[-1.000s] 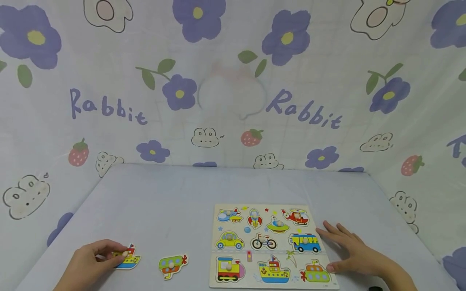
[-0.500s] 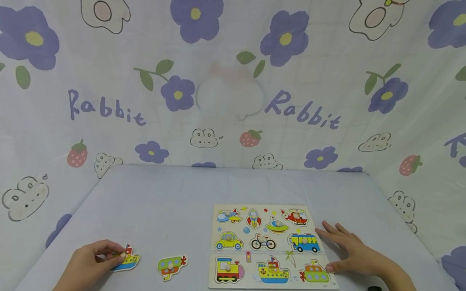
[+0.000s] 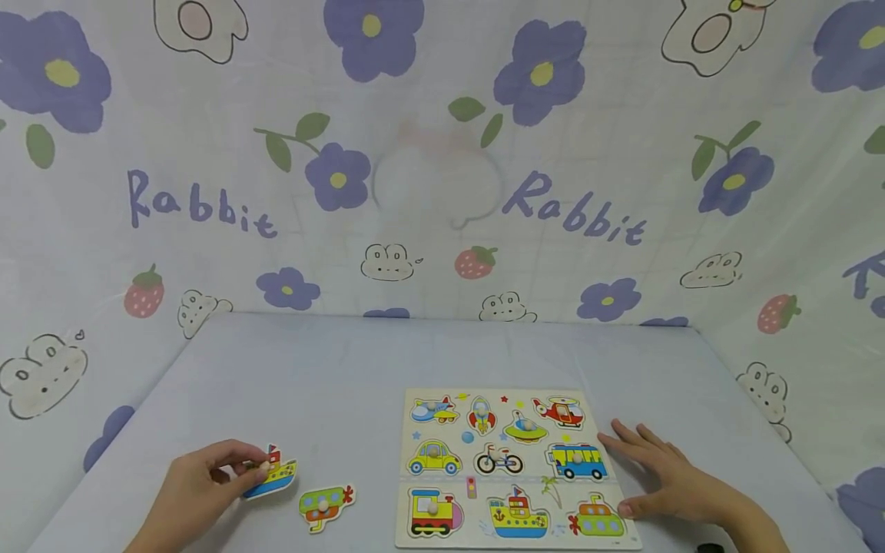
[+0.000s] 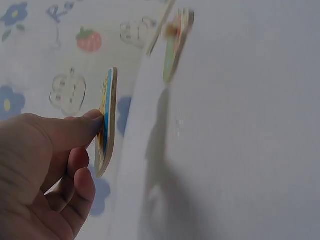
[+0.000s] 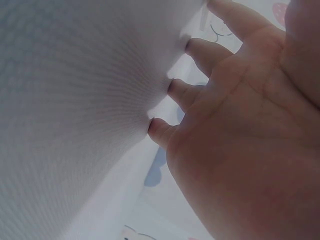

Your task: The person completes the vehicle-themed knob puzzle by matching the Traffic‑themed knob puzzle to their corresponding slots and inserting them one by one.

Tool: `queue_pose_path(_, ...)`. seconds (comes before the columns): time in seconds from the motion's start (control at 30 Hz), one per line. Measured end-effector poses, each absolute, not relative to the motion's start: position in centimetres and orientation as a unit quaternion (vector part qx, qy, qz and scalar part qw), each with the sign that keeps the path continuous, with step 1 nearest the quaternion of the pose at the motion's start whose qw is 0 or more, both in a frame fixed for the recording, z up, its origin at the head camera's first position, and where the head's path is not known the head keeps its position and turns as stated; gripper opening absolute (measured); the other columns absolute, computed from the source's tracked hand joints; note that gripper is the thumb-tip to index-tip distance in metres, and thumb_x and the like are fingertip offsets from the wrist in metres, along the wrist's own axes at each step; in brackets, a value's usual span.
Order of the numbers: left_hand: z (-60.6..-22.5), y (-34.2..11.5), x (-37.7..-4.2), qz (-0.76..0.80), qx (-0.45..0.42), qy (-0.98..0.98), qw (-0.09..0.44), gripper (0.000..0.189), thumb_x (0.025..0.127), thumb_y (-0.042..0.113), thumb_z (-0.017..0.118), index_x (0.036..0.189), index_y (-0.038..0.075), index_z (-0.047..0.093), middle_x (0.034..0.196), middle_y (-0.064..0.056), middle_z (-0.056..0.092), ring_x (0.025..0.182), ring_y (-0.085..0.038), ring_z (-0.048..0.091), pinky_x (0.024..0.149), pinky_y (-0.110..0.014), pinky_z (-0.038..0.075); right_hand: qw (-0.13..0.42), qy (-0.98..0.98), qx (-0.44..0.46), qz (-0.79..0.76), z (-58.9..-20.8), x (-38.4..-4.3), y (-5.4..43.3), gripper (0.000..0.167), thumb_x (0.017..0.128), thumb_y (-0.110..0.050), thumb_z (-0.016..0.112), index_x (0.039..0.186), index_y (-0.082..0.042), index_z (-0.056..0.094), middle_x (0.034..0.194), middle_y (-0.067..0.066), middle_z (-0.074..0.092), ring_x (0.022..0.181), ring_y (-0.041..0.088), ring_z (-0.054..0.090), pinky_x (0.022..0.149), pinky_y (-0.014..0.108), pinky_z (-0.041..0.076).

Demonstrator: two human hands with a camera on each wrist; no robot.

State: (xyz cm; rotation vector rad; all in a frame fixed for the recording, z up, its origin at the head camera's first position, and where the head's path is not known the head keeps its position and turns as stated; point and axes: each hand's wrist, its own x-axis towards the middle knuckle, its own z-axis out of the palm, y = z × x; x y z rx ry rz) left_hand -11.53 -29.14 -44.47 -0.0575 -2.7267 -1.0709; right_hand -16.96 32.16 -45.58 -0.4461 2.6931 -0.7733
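Observation:
My left hand (image 3: 207, 484) pinches a wooden boat puzzle piece (image 3: 278, 475) by its knob, between thumb and fingers. In the left wrist view the boat piece (image 4: 108, 125) is seen edge-on, raised off the table. Just right of it lies a submarine puzzle piece (image 3: 325, 507) with a wooden knob. My right hand (image 3: 674, 484) rests spread at the right edge of the wooden puzzle board (image 3: 477, 485), thumb and a fingertip at the edge. In the right wrist view the fingertips of my right hand (image 5: 235, 120) touch the white cloth.
Knobbed vehicle pieces, such as a train (image 3: 434, 513) and a bus (image 3: 579, 462), sit in the board. Its boat picture (image 3: 518, 516) and submarine picture (image 3: 598, 518) show no knob. A dark object (image 3: 710, 548) pokes in at the bottom edge. Patterned cloth (image 3: 442, 192) encloses the table.
My left hand has lifted the boat piece off the table and carried it to the right and slightly away, close to the submarine piece. The right hand stays where it was.

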Motion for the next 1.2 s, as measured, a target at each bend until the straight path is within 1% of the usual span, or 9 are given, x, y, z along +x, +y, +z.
queue_pose_path(0.17, -43.7, -25.3, -12.0, -0.4, -0.071, -0.909, 0.094, 0.017, 0.08, 0.016, 0.083, 0.09, 0.025, 0.072, 0.08, 0.016, 0.066, 0.071, -0.009, 0.058, 0.062, -0.024, 0.049, 0.154, 0.937, -0.152, -0.274, -45.6, -16.8, 32.1, 0.095, 0.067, -0.048, 0.085, 0.149, -0.02, 0.045, 0.16, 0.019, 0.018, 0.14, 0.054, -0.004, 0.099, 0.076, -0.002)
queue_pose_path(0.33, -43.3, -21.9, -12.5, -0.415, -0.132, -0.897, 0.074, 0.019, 0.08, 0.015, 0.083, 0.088, 0.028, 0.072, 0.079, 0.016, 0.064, 0.071, -0.009, 0.057, 0.061, -0.025, 0.049, 0.158, 0.938, -0.144, -0.275, -45.7, -16.9, 32.0, 0.096, 0.066, -0.048, 0.085, 0.149, -0.022, 0.045, 0.16, 0.016, 0.018, 0.141, 0.053, -0.005, 0.099, 0.076, -0.003)
queue_pose_path(0.43, -43.2, -20.3, -12.9, -0.417, -0.152, -0.893, 0.066, 0.02, 0.079, 0.015, 0.084, 0.088, 0.029, 0.072, 0.078, 0.015, 0.063, 0.07, -0.009, 0.056, 0.06, -0.025, 0.049, 0.155, 0.937, -0.149, -0.274, -45.7, -16.9, 32.0, 0.095, 0.067, -0.048, 0.085, 0.149, -0.021, 0.045, 0.16, 0.016, 0.018, 0.141, 0.053, -0.005, 0.099, 0.076, -0.003)
queue_pose_path(0.73, -43.6, -17.1, -13.9, -0.425, -0.18, -0.885, 0.065, 0.019, 0.08, 0.014, 0.084, 0.088, 0.028, 0.073, 0.076, 0.017, 0.062, 0.069, -0.008, 0.056, 0.059, -0.025, 0.048, 0.154, 0.938, -0.149, -0.273, -45.7, -17.0, 32.1, 0.096, 0.066, -0.048, 0.086, 0.149, -0.021, 0.045, 0.16, 0.016, 0.018, 0.141, 0.053, -0.005, 0.1, 0.075, -0.003)
queue_pose_path(0.93, -43.6, -15.2, -14.1, -0.441, -0.192, -0.874, 0.06, 0.017, 0.081, 0.014, 0.082, 0.089, 0.026, 0.074, 0.077, 0.016, 0.063, 0.071, -0.01, 0.056, 0.06, -0.025, 0.048, 0.155, 0.938, -0.147, -0.272, -45.8, -16.9, 32.2, 0.096, 0.066, -0.047, 0.086, 0.149, -0.021, 0.045, 0.16, 0.017, 0.018, 0.141, 0.053, -0.006, 0.1, 0.075, -0.004)
queue_pose_path(1.07, -43.6, -13.8, -14.2, -0.452, -0.204, -0.866, 0.055, 0.014, 0.082, 0.015, 0.082, 0.089, 0.025, 0.074, 0.078, 0.015, 0.063, 0.072, -0.011, 0.056, 0.061, -0.025, 0.048, 0.155, 0.939, -0.143, -0.271, -45.8, -16.9, 32.2, 0.097, 0.065, -0.048, 0.086, 0.149, -0.023, 0.045, 0.161, 0.015, 0.018, 0.141, 0.052, -0.007, 0.099, 0.075, -0.005)
queue_pose_path(1.2, -43.4, -12.6, -14.2, -0.464, -0.222, -0.856, 0.052, 0.013, 0.083, 0.015, 0.081, 0.088, 0.024, 0.074, 0.079, 0.014, 0.064, 0.073, -0.01, 0.056, 0.061, -0.025, 0.048, 0.156, 0.939, -0.145, -0.272, -45.7, -16.9, 32.2, 0.096, 0.066, -0.048, 0.086, 0.149, -0.023, 0.045, 0.161, 0.015, 0.017, 0.141, 0.052, -0.006, 0.099, 0.075, -0.005)
